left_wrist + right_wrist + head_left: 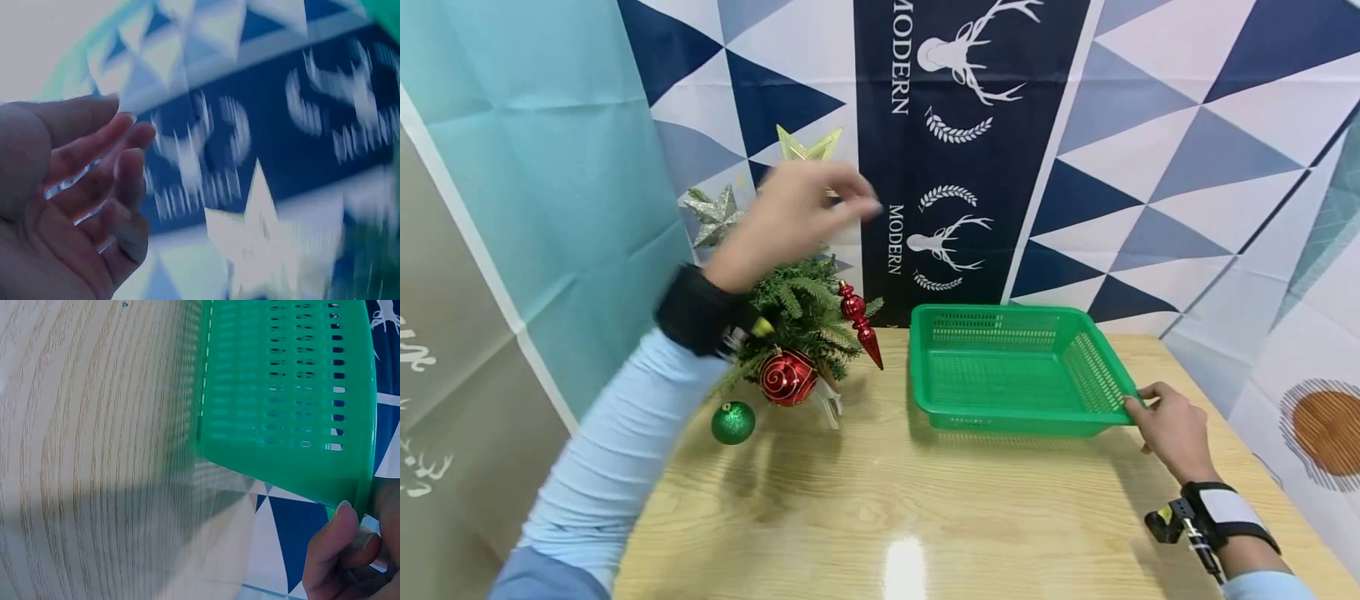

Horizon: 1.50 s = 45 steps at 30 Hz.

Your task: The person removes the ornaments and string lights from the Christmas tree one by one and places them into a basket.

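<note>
My left hand is raised in front of the top of a small Christmas tree, blurred by motion. Its fingers are loosely bent with nothing between them, as the left wrist view also shows. Partly hidden behind it is a gold star at the treetop. On the right, my right hand pinches the near right corner of a green plastic basket by its rim. In the right wrist view, the thumb and fingers are at the rim's corner, beside the slotted wall.
On the tree hang a silver star, a red ball, a green glitter ball and a red finial-shaped ornament. The wooden table lies under everything. A patterned cloth hangs close behind the tree and basket.
</note>
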Each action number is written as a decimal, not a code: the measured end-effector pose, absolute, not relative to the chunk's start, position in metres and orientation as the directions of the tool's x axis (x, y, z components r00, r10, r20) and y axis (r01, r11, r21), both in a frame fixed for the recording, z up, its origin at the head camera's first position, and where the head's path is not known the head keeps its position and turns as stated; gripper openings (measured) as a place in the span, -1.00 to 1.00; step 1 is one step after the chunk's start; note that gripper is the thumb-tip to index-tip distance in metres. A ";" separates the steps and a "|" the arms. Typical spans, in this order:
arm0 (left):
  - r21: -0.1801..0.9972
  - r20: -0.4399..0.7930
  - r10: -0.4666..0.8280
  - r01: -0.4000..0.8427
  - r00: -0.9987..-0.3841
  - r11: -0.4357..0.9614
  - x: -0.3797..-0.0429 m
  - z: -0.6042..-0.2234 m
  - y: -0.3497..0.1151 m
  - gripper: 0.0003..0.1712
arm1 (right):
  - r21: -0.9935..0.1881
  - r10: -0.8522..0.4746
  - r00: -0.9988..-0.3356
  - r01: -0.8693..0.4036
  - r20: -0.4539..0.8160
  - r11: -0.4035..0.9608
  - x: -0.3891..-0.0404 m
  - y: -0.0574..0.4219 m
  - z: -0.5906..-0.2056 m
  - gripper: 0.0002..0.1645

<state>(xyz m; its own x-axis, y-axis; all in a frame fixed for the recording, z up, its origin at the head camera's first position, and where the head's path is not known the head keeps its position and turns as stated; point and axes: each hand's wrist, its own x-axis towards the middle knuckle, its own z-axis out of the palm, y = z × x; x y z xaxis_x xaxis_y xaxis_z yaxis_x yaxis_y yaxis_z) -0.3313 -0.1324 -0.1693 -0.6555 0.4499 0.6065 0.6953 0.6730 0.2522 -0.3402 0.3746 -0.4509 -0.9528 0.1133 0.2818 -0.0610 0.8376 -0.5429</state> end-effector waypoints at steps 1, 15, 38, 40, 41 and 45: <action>0.277 0.599 0.381 0.629 -0.704 0.727 -0.336 -0.159 -0.148 -0.79 | -0.541 0.113 -0.953 -0.060 0.282 0.839 -0.340 0.376 -0.450 -0.52; 0.267 0.393 0.179 0.299 -0.902 0.916 -0.394 -0.169 -0.217 -0.60 | -0.545 0.114 -0.955 -0.057 0.275 0.837 -0.340 0.384 -0.450 -0.54; 0.318 0.457 0.095 0.263 -0.884 0.911 -0.391 -0.166 -0.220 -0.71 | -0.530 0.101 -0.958 -0.060 0.269 0.846 -0.339 0.383 -0.450 -0.53; 0.311 0.459 0.096 0.261 -0.883 0.914 -0.390 -0.166 -0.220 -0.72 | -0.527 0.103 -0.957 -0.058 0.272 0.848 -0.340 0.383 -0.449 -0.53; 0.307 0.462 0.096 0.260 -0.882 0.915 -0.391 -0.166 -0.220 -0.72 | -0.526 0.105 -0.956 -0.056 0.273 0.849 -0.340 0.382 -0.449 -0.54; 0.295 0.472 0.092 0.255 -0.877 0.921 -0.390 -0.166 -0.220 -0.73 | -0.518 0.108 -0.957 -0.050 0.271 0.854 -0.340 0.382 -0.448 -0.54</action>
<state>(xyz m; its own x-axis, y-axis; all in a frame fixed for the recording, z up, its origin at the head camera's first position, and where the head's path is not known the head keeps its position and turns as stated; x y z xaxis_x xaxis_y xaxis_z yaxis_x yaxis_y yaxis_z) -0.3903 -0.2201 -0.1656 -0.8769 0.0919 0.4717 0.2552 0.9208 0.2950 -0.3404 0.3816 -0.4483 -0.9566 0.1076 0.2707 -0.0504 0.8541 -0.5176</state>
